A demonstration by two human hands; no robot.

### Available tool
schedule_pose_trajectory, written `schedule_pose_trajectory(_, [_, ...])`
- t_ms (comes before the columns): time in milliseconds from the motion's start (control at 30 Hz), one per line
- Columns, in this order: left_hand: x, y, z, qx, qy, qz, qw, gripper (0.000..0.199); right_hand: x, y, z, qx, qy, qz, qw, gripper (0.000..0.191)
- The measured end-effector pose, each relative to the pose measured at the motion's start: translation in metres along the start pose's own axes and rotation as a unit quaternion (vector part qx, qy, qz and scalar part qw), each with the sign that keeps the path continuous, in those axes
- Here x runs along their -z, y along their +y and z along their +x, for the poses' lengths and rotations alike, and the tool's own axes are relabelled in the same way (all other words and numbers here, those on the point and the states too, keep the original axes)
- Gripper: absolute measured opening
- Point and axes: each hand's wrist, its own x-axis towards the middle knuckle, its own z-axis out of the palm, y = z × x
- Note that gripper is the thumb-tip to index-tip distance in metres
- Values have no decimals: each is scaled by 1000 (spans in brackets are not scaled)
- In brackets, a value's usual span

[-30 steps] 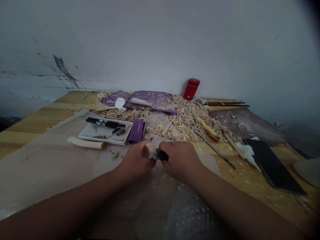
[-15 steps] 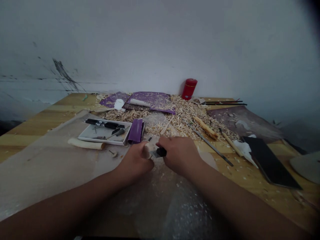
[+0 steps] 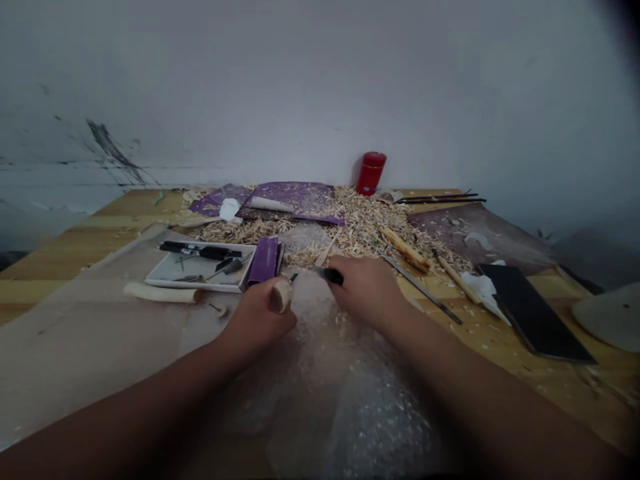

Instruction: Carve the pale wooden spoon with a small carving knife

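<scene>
My left hand (image 3: 260,317) is closed around a pale piece of wood (image 3: 283,295), whose rounded end shows between thumb and fingers. In my right hand (image 3: 367,287) is a carving knife (image 3: 333,275) with a black handle; its short blade points left and stands apart from the wood. Both hands are above the plastic wrap (image 3: 315,347) at the table's middle. Just beyond my left hand stands a purple folded packet (image 3: 264,260), leaning by a white tray (image 3: 200,285) that holds black-handled tools (image 3: 200,251).
Wood shavings (image 3: 370,220) are heaped behind the hands, near a red canister (image 3: 371,173) by the wall. Right of them lie a long metal file (image 3: 420,288), a rough stick (image 3: 405,250) and a black slab (image 3: 537,313). A curved pale wood piece (image 3: 163,293) lies at left.
The knife has moved away from the wood, a little farther out. My left hand has shifted slightly left with the wood, turning its rounded end more into sight. The view has shifted slightly.
</scene>
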Motion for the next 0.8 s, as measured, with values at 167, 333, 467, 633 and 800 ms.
schedule_pose_trajectory(167, [0, -7, 6, -11, 1, 46, 999, 15, 2, -25, -13, 74, -12, 48, 996, 14])
schedule_pose_trajectory(333, [-2, -7, 5, -34, -21, 104, 994, 8, 1, -30, -15, 96, -13, 60, 994, 14])
schedule_pose_trajectory(467, [-2, -5, 6, -33, -42, 78, 996, 8, 2, -35, -15, 98, -23, 63, 993, 15])
schedule_pose_trajectory(633, [-4, -3, -2, -17, -77, -25, 997, 14, -2, -33, -11, 85, -29, 61, 994, 16])
schedule_pose_trajectory(800, [-4, 6, -22, -41, -167, -19, 985, 18, -11, 9, 12, -88, -51, 0, 995, 24])
